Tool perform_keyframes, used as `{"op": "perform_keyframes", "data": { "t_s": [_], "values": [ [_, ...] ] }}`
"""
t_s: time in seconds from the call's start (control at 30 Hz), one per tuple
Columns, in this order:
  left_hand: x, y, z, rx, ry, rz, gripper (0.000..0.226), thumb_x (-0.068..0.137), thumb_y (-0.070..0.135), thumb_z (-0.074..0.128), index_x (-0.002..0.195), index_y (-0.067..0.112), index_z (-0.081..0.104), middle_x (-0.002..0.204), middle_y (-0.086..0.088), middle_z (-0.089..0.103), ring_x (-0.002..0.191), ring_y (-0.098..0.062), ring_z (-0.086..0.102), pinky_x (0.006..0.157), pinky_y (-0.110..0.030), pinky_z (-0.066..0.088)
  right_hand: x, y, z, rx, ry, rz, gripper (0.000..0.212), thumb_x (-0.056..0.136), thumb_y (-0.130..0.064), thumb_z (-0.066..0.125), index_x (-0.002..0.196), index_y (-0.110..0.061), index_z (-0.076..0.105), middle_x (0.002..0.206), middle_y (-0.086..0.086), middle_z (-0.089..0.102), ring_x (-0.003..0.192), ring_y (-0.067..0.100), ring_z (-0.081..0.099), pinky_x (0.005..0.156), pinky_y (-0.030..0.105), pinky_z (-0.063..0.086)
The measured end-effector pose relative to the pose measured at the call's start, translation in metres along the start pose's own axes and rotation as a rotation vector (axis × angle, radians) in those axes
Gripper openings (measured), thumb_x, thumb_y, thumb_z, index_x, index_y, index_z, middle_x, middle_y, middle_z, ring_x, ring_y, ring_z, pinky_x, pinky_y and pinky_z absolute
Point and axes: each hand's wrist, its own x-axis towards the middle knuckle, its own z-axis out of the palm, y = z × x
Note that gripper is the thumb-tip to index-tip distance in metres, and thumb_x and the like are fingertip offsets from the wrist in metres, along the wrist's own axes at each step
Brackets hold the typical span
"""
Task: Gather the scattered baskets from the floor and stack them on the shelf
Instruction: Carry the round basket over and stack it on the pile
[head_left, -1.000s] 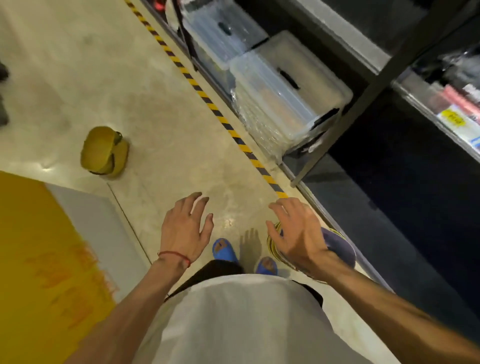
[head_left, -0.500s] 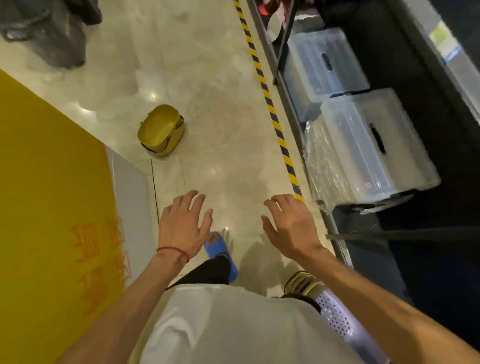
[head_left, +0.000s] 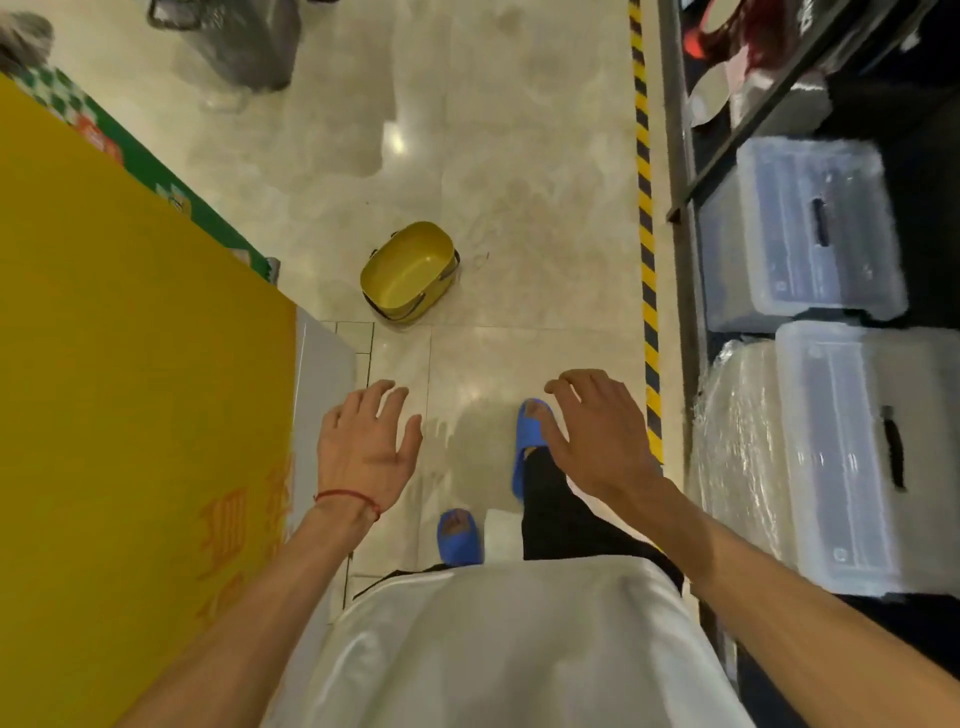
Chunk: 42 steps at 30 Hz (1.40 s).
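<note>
A yellow basket (head_left: 410, 271) with dark wire handles lies tipped on the pale floor ahead of me, its open mouth facing up toward the camera. My left hand (head_left: 366, 447), with a red cord at the wrist, hovers palm down with fingers relaxed and holds nothing. My right hand (head_left: 597, 431) hovers likewise over my blue slipper, fingers loosely spread and empty. Both hands are well short of the basket. The dark metal shelf (head_left: 685, 218) runs along the right side.
A yellow panel (head_left: 130, 389) with a grey edge walls off the left. Black and yellow tape (head_left: 647, 260) marks the floor beside the shelf. Clear lidded bins (head_left: 810, 234) and a wrapped bundle (head_left: 737, 447) fill the bottom shelf. A wrapped dark object (head_left: 244, 41) stands far ahead.
I have turned and stepped forward; the yellow basket is now nearer the middle of view. The purple and yellow baskets near my right foot have dropped out of sight. Both hands stay empty.
</note>
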Motion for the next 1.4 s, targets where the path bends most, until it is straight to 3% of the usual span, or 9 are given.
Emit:
{"op": "perform_keyframes", "data": {
  "t_s": [0.33,0.5,0.6,0.73,0.9,1.07,1.2,1.4],
  "values": [
    [0.130,-0.007,-0.032,0.016,-0.040,-0.300,0.045,0.100,0.044,0.040,0.134,0.020,0.056,0.138,-0.002,0.055,0.122,-0.025,0.052,0.092,-0.041,0.047,0.217,0.027,-0.002,-0.009,-0.081,-0.285,0.025,0.094,-0.028,0.065,0.111,-0.009,0.069,0.110,0.009,0.068,0.102,0.032,0.061,0.083,0.042,0.049],
    [0.193,-0.031,-0.030,-0.080,-0.014,-0.441,0.044,0.100,0.042,0.041,0.132,0.018,0.058,0.134,-0.002,0.058,0.116,-0.024,0.054,0.089,-0.040,0.049,0.315,0.015,0.015,0.002,-0.124,-0.330,0.023,0.093,-0.027,0.067,0.109,-0.010,0.070,0.106,0.008,0.068,0.096,0.032,0.062,0.076,0.040,0.047],
    [0.238,-0.051,-0.014,-0.138,-0.007,-0.414,0.046,0.099,0.040,0.038,0.130,0.014,0.061,0.131,-0.008,0.061,0.114,-0.029,0.057,0.090,-0.045,0.051,0.371,0.005,0.038,-0.036,-0.175,-0.315,0.026,0.096,-0.031,0.062,0.112,-0.011,0.070,0.108,0.008,0.068,0.098,0.032,0.062,0.079,0.042,0.049],
    [0.302,-0.085,0.018,-0.200,-0.015,-0.433,0.043,0.097,0.038,0.042,0.126,0.014,0.062,0.128,-0.006,0.063,0.110,-0.028,0.058,0.082,-0.042,0.051,0.438,-0.002,0.083,-0.025,-0.210,-0.266,0.031,0.098,-0.034,0.057,0.115,-0.011,0.068,0.109,0.011,0.067,0.100,0.033,0.060,0.080,0.044,0.050],
    [0.365,-0.119,0.071,-0.207,-0.024,-0.447,0.037,0.097,0.034,0.047,0.121,0.011,0.066,0.119,-0.008,0.067,0.095,-0.031,0.062,0.075,-0.041,0.050,0.503,0.004,0.157,-0.001,-0.314,-0.204,0.032,0.099,-0.034,0.051,0.116,-0.012,0.066,0.112,0.010,0.065,0.102,0.033,0.057,0.080,0.042,0.045],
    [0.415,-0.142,0.153,-0.257,-0.185,-0.553,0.039,0.098,0.036,0.045,0.128,0.014,0.059,0.124,-0.008,0.061,0.103,-0.030,0.057,0.081,-0.044,0.048,0.547,0.034,0.245,0.010,-0.439,-0.161,0.034,0.099,-0.034,0.049,0.118,-0.010,0.065,0.113,0.012,0.064,0.104,0.033,0.056,0.080,0.046,0.049],
    [0.445,-0.159,0.242,-0.229,-0.167,-0.582,0.035,0.096,0.035,0.046,0.120,0.015,0.064,0.116,-0.008,0.064,0.097,-0.031,0.058,0.072,-0.042,0.049,0.572,0.056,0.330,0.000,-0.453,-0.147,0.034,0.098,-0.032,0.052,0.117,-0.008,0.067,0.109,0.012,0.065,0.100,0.034,0.058,0.075,0.046,0.050],
    [0.479,-0.192,0.378,-0.488,-0.240,-1.008,0.049,0.098,0.045,0.045,0.139,0.018,0.048,0.137,-0.007,0.052,0.123,-0.031,0.051,0.094,-0.048,0.045,0.614,0.093,0.445,-0.043,-0.572,0.068,0.046,0.105,-0.042,0.040,0.140,-0.014,0.051,0.138,0.007,0.053,0.126,0.029,0.048,0.092,0.044,0.044]
  ]
}}
